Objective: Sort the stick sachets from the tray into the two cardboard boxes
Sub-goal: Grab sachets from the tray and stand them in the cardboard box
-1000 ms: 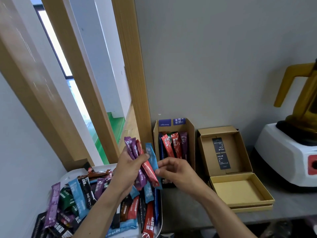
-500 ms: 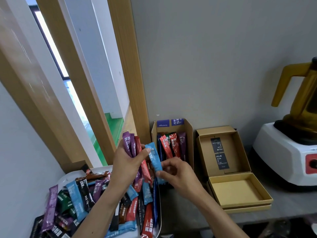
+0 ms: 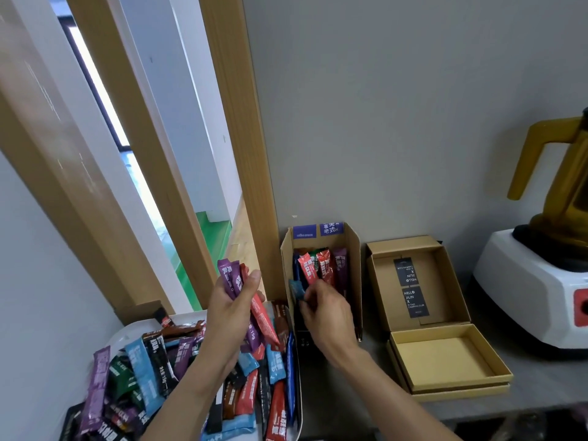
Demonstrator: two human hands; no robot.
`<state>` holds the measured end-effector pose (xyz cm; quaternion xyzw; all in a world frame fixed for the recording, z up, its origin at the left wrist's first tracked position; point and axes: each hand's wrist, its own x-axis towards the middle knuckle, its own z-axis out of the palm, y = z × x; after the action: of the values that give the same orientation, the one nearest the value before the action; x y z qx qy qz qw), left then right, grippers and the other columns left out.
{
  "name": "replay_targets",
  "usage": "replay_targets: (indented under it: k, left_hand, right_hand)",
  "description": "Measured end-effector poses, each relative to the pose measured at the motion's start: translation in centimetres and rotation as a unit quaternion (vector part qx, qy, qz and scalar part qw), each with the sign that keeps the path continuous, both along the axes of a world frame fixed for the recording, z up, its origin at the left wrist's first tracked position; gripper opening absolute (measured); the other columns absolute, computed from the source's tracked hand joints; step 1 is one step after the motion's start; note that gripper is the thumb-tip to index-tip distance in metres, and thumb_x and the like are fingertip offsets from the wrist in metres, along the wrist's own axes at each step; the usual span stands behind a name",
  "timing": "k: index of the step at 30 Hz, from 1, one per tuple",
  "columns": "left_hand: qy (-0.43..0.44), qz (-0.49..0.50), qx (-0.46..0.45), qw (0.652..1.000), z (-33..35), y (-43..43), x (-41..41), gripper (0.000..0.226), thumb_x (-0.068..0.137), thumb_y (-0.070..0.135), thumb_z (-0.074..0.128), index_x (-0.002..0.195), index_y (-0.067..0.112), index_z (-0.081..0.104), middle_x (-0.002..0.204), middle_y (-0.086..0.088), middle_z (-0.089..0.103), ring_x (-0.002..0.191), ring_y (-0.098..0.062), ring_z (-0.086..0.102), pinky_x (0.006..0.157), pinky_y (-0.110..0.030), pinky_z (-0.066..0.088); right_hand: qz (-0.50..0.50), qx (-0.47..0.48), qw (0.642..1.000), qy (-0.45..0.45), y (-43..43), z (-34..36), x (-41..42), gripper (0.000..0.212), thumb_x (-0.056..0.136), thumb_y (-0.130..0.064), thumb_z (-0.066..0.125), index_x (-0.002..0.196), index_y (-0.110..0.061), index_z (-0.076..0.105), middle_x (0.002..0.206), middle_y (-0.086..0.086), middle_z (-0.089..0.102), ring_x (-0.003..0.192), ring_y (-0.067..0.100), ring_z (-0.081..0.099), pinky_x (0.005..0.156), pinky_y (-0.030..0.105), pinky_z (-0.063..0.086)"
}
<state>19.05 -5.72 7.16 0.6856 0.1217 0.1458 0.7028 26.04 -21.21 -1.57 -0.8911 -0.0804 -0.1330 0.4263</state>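
right hand (image 3: 327, 316): fingers curled, pinching a light blue sachet (image 3: 296, 289) by its lower part. the sachet sits at the open front of the narrow cardboard box (image 3: 353, 275), against its left wall, 11 o'clock from the hand. can't tell if it touches the sachets already inside. standing sachets (image 3: 321, 265) in that box, 12 o'clock from the hand: red, orange-red, purple, dark blue, a bit of green, roughly upright against the back. left hand (image 3: 234, 308): closed round a bunch of sachets (image 3: 232, 276), purple ones on top, a red one sticking out toward 5 o'clock, held over the tray's far right corner. tray (image 3: 125, 334): white, 7 o'clock in view, heaped with loose sachets (image 3: 149, 367) in blue, purple, green, black, red, brown. flat cardboard box (image 3: 445, 361): 3 o'clock from the right hand, lid hinged open, two black cards inside the lid. blender (image 3: 534, 288): 3 o'clock in view, white base, yellow jug. boxes and blender stand on a grey counter (image 3: 541, 386).
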Motion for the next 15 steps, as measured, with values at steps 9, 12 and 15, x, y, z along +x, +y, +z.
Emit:
replay_targets:
  k: [9, 12, 15]
  left_hand:
    - [0.023, -0.007, -0.021, 1.000, 0.2, 0.0, -0.1, 0.061, 0.076, 0.059, 0.066, 0.127, 0.027, 0.052, 0.104, -0.012, 0.069, 0.094, -0.028, 0.073, 0.083, -0.041, 0.058]
    - [0.038, -0.003, -0.044, 0.998, 0.1, 0.3, 0.0, 0.047, 0.086, 0.052, 0.068, 0.123, 0.025, 0.055, 0.095, -0.011, 0.068, 0.084, -0.024, 0.072, 0.081, -0.040, 0.057]
    - [0.037, -0.026, -0.108, 0.993, 0.2, 0.4, -0.1, 0.023, 0.098, 0.029, 0.065, 0.116, 0.017, 0.058, 0.081, -0.007, 0.064, 0.071, -0.019, 0.067, 0.075, -0.038, 0.055]
  right_hand:
    - [-0.021, -0.003, 1.000, 0.011, 0.3, -0.1, 2.0, 0.025, 0.104, -0.033, 0.058, 0.129, -0.030, 0.058, 0.122, -0.007, 0.069, 0.108, 0.010, 0.070, 0.087, 0.029, 0.061]
    - [-0.002, 0.000, 0.999, 0.035, 0.1, -0.5, 2.1, 0.036, 0.103, -0.031, 0.061, 0.138, -0.033, 0.054, 0.127, -0.006, 0.068, 0.110, 0.010, 0.069, 0.088, 0.030, 0.061]
    - [0.012, 0.033, 0.998, 0.058, -0.2, -0.4, 2.1, 0.040, 0.102, -0.029, 0.062, 0.141, -0.031, 0.053, 0.121, -0.007, 0.069, 0.104, 0.008, 0.070, 0.087, 0.031, 0.063]
